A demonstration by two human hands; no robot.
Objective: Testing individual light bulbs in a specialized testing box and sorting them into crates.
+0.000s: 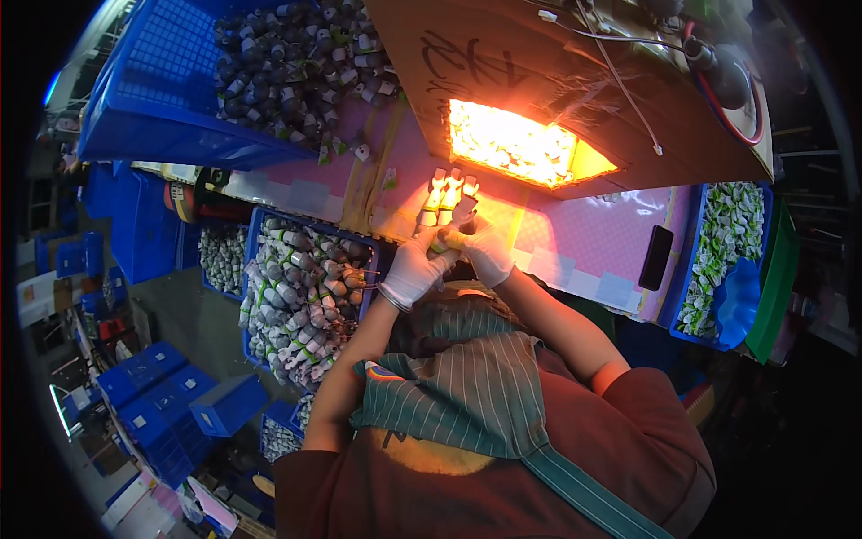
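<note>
My left hand [416, 270] and my right hand [486, 251], both in white gloves, meet at the table's near edge. Their closed fingers grip a small white-and-grey bulb-shaped piece [464, 212] between them; its lower part is hidden by the fingers. Just beyond, several similar white pieces with green bands [437, 193] lie side by side on the pink table top [584, 242]. Strong orange light falls on them from a cutout in a cardboard box [422, 63] standing at the back.
A blue crate [144, 117] tips out a heap of grey pieces [296, 63] at the far left. Another crate of banded pieces [301, 301] stands left of my arm. A black phone [656, 257] lies at right, near a bin of green-and-white pieces [729, 229]. Wires [620, 40] hang over the box.
</note>
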